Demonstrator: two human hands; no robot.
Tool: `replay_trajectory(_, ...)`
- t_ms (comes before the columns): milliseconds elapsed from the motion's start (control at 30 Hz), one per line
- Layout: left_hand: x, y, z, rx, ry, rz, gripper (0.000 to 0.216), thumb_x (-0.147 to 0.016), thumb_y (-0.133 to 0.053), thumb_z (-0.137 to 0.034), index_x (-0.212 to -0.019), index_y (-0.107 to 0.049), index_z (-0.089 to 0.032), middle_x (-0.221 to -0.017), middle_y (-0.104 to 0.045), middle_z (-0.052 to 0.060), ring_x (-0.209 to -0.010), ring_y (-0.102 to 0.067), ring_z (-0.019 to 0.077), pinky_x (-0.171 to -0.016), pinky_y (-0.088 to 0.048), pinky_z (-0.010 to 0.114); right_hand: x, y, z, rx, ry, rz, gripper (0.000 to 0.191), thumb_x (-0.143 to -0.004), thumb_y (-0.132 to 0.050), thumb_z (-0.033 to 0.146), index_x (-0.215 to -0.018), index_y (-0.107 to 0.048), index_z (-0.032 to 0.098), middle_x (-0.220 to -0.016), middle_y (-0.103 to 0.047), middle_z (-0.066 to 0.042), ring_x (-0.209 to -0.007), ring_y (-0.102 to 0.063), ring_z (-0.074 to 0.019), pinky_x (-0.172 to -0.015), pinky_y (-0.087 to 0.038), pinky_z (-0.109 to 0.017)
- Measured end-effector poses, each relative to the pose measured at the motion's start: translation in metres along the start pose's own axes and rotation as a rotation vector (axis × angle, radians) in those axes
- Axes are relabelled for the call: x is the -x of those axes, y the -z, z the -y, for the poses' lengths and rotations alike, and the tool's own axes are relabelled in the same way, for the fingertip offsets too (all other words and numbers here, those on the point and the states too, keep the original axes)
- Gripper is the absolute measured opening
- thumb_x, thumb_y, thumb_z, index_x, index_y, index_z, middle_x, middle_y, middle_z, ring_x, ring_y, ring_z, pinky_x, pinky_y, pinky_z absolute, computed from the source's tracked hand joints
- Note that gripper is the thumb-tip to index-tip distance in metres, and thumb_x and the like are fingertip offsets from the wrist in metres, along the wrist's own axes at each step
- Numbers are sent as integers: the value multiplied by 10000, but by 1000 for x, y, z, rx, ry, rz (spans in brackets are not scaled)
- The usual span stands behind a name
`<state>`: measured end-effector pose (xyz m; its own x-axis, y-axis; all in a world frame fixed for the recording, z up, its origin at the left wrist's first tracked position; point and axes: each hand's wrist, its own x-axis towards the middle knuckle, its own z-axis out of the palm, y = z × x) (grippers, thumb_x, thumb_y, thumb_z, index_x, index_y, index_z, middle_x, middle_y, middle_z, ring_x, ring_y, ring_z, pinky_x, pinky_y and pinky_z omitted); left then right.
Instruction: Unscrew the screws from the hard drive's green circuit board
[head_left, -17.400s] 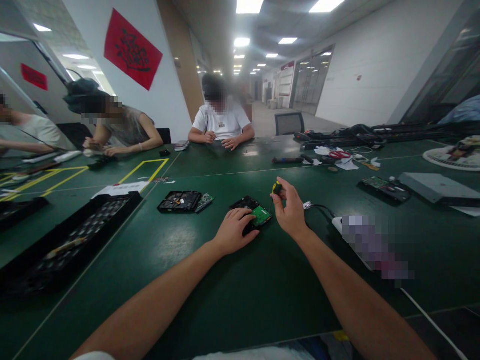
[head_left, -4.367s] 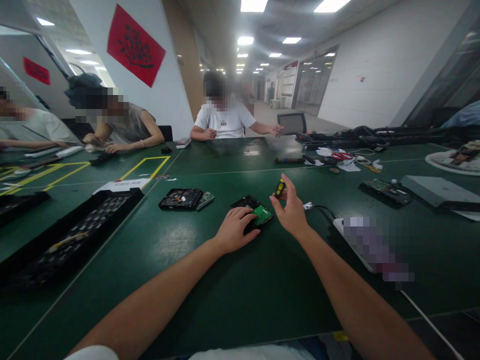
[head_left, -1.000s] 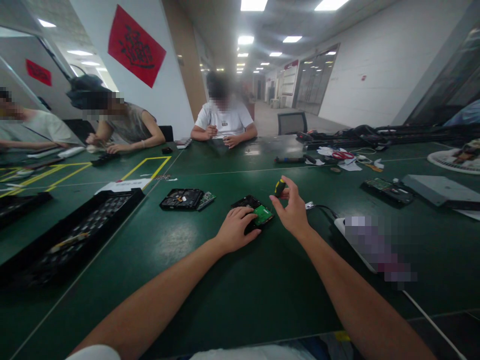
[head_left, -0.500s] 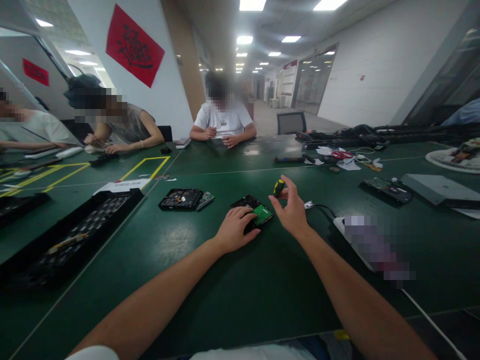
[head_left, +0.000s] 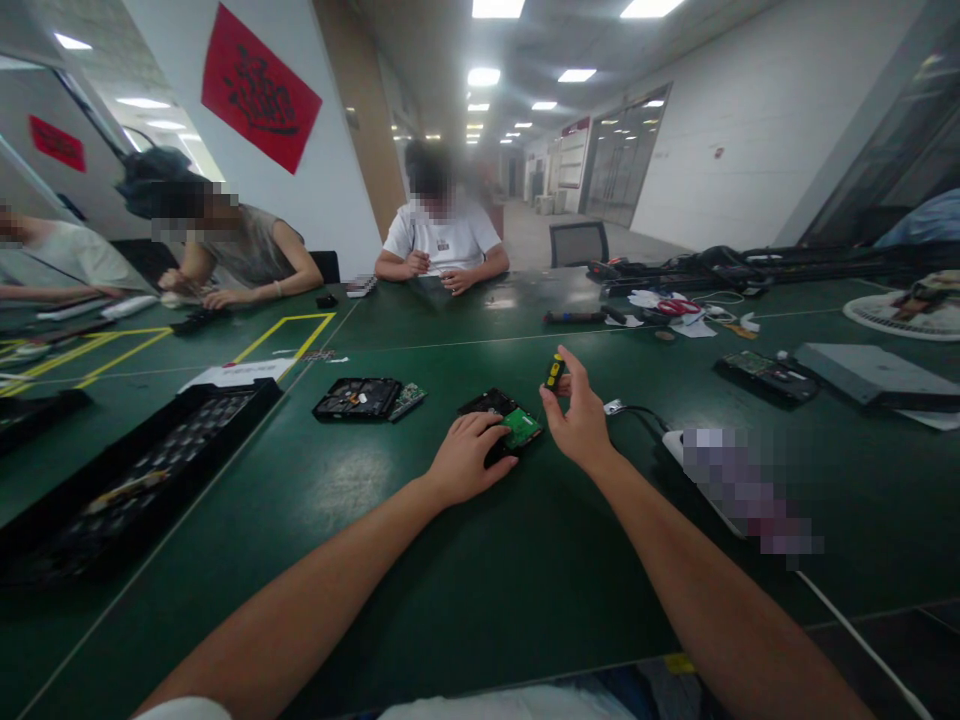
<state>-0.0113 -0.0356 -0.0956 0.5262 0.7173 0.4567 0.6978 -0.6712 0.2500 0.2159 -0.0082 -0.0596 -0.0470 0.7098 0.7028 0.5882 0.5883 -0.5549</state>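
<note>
My left hand [head_left: 471, 455] rests over a black hard drive [head_left: 491, 403] lying on the table, its fingers on the green circuit board [head_left: 523, 428] and its thumb along the near edge. Part of the drive is hidden under that hand. Just to the right, my right hand [head_left: 581, 418] grips a small screwdriver [head_left: 555, 371] by its yellow and black handle, held between thumb and fingers. The screwdriver's shaft is too faint to make out. Left of the hands lies another hard drive [head_left: 356, 397], with a loose circuit board [head_left: 407, 401] beside it.
A long black tray [head_left: 142, 480] stands at left. At right are a device with a blurred top [head_left: 739, 490] and a cable, another drive [head_left: 765, 377] and a grey box [head_left: 874, 375]. Red scissors [head_left: 677, 307] lie farther back. Several people sit across the table; one [head_left: 441, 240] faces me.
The screwdriver handle has turned slightly in my right hand. My left hand stays on the hard drive. The whole view has shifted a little.
</note>
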Motion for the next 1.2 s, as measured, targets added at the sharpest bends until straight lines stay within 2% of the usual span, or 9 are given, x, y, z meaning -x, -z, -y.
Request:
replay_trajectory(100, 0, 0, 0, 3, -1, -2, 495, -861, -631, -505, -1278, -605, -239, -1328, -587, 103, -1240, -525, 303, -1077, -399, 517, 0, 0, 0, 2, -2, -14, 639, -951, -536, 371, -1531, -286, 271, -1098, -666, -89, -904, -668, -242, -884, -577, -474)
replay_trajectory(267, 0, 2, -1, -5, -1, 11, 493, -872, -615, -517, -1279, -603, -240, -1340, -580, 100, -1245, -522, 300, -1079, -399, 511, -2, 2, 0, 37, 13, -39, 625, -928, -584, 391, -1495, -346, 275, -1237, -631, -103, -937, -663, -248, -892, -572, -475)
replay_trajectory(500, 0, 1, 0, 2, 3, 7, 480, -874, -614, -510, -1271, -611, -240, -1329, -584, 102, -1244, -522, 303, -1081, -399, 517, -1, 2, 3, 32, 14, -15, 601, -965, -509, 354, -1521, -293, 282, -1341, -582, -112, -1021, -658, -259, -922, -562, -478)
replay_trajectory(667, 0, 1, 1, 2, 2, 4, 499, -858, -638, -502, -1282, -606, -241, -1333, -582, 103, -1247, -518, 308, -1078, -400, 520, -2, 2, 4, 31, 28, -18, 595, -958, -533, 363, -1510, -326, 281, -1332, -577, -111, -1007, -644, -253, -921, -560, -470)
replay_trajectory(833, 0, 0, 1, 0, -3, 5, 486, -868, -620, -519, -1262, -615, -234, -1335, -584, 102, -1236, -529, 303, -1073, -404, 516, -2, 4, 4, 84, 61, -41, 560, -948, -556, 375, -1478, -407, 270, -1206, -616, -115, -966, -630, -261, -914, -552, -492)
replay_trajectory(1033, 0, 0, 0, -6, -1, 3, 483, -869, -618, -520, -1255, -618, -230, -1335, -585, 98, -1235, -528, 302, -1073, -404, 509, -1, 1, 0, 21, 44, -48, 584, -963, -526, 348, -1513, -340, 277, -1250, -621, -113, -938, -646, -247, -899, -566, -475)
replay_trajectory(1200, 0, 0, 0, -6, -6, -2, 484, -867, -626, -509, -1262, -615, -231, -1325, -590, 100, -1237, -527, 300, -1077, -401, 504, -2, 1, 1, -5, 35, -51, 578, -959, -536, 363, -1499, -349, 276, -1255, -615, -111, -973, -645, -247, -896, -570, -465)
